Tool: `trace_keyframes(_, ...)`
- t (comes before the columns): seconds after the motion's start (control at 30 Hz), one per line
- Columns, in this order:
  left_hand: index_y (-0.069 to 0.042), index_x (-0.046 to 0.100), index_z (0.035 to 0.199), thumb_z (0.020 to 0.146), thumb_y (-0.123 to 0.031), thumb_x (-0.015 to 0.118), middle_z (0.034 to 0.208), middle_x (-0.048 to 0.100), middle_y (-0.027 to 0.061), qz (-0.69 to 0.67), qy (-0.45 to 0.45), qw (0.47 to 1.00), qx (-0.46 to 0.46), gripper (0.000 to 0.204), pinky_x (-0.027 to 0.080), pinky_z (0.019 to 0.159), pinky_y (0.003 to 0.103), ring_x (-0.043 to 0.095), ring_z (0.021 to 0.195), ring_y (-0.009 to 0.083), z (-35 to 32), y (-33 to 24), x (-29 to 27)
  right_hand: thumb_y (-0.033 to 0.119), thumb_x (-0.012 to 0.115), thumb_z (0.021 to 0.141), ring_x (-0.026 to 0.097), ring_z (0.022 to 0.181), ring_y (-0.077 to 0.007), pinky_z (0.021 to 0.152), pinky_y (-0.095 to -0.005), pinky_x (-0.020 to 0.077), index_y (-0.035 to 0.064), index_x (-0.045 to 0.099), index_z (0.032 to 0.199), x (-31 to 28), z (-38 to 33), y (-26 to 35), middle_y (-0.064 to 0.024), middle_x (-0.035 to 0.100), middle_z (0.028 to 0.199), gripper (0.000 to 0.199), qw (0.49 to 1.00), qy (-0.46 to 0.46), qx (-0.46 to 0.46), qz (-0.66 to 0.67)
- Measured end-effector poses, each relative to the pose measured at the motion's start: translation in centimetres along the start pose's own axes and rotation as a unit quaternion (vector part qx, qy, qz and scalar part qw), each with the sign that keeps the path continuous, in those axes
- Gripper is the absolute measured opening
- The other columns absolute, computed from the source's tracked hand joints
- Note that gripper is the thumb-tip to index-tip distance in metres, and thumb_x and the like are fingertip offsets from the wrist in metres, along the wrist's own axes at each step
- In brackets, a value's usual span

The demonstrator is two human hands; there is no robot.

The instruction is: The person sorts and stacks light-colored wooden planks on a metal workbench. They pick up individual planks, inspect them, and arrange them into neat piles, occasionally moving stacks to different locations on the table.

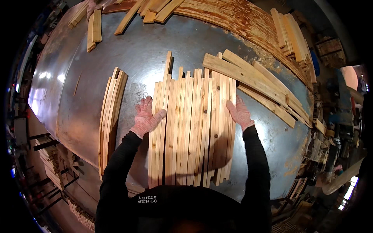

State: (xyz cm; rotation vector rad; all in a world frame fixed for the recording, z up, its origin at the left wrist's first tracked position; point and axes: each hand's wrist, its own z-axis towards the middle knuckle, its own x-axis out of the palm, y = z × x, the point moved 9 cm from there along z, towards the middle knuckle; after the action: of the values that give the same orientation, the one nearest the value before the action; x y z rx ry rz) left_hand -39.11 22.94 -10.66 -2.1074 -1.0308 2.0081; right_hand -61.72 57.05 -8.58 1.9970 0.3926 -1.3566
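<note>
A row of several long pale wooden strips (pixel 190 128) lies side by side in front of me on a metal tabletop, their far ends uneven. My left hand (pixel 147 115), in a pinkish knitted glove, is at the row's left side, fingers spread and thumb resting on the outer strips. On the opposite side, my right hand (pixel 239 112) wears a similar glove, with its thumb side against the rightmost strips and its fingers apart. Neither hand closes round a strip. One strip (pixel 168 64) sticks out beyond the others at the far end.
To the left lies a small bundle of strips (pixel 112 116). Wider boards (pixel 248 77) lie crosswise at the right, overlapping the row's far corner. More boards (pixel 159 9) rest at the far edge, by a worn brown panel (pixel 229 15). Another stack (pixel 293 39) is at far right.
</note>
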Motion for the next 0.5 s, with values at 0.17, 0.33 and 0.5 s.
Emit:
trace_keyframes(0.17, 0.000, 0.025, 0.155, 0.090, -0.014, 0.076, 0.129, 0.060, 0.0136, -0.552, 0.116, 0.816, -0.130, 0.084, 0.055, 0.093, 0.036, 0.062, 0.114, 0.0220, 1.1, -2.6, 1.4, 0.017, 0.073, 0.091, 0.064, 0.114, -0.0250, 0.099, -0.0379, 0.0525, 0.0031, 0.044, 0.147, 1.6, -0.4, -0.1, -0.0121, 0.062, 0.130, 0.064, 0.738, -0.055, 0.174, 0.650)
trace_keyframes(0.33, -0.002, 0.034, 0.150, 0.091, -0.022, 0.075, 0.124, 0.061, 0.0102, -0.585, 0.100, 0.789, -0.158, 0.075, 0.052, 0.095, 0.032, 0.061, 0.108, 0.0178, 0.5, -3.4, -1.2, 0.008, 0.076, 0.087, 0.064, 0.113, -0.0238, 0.097, -0.0400, 0.0554, 0.0062, 0.045, 0.146, 3.2, -0.9, -1.4, -0.0094, 0.063, 0.126, 0.068, 0.620, -0.063, 0.165, 0.765)
trace_keyframes(0.5, -0.004, 0.041, 0.149, 0.092, -0.045, 0.070, 0.130, 0.060, 0.0104, -0.559, 0.100, 0.822, 0.045, 0.076, 0.047, 0.104, 0.037, 0.058, 0.119, 0.0215, 4.0, -13.5, -14.9, 0.042, 0.060, 0.099, 0.058, 0.123, -0.0221, 0.106, -0.0369, 0.0487, 0.0047, 0.043, 0.149, -13.2, 0.9, 1.1, -0.0099, 0.059, 0.136, 0.064, 0.657, -0.134, 0.000, 0.742)
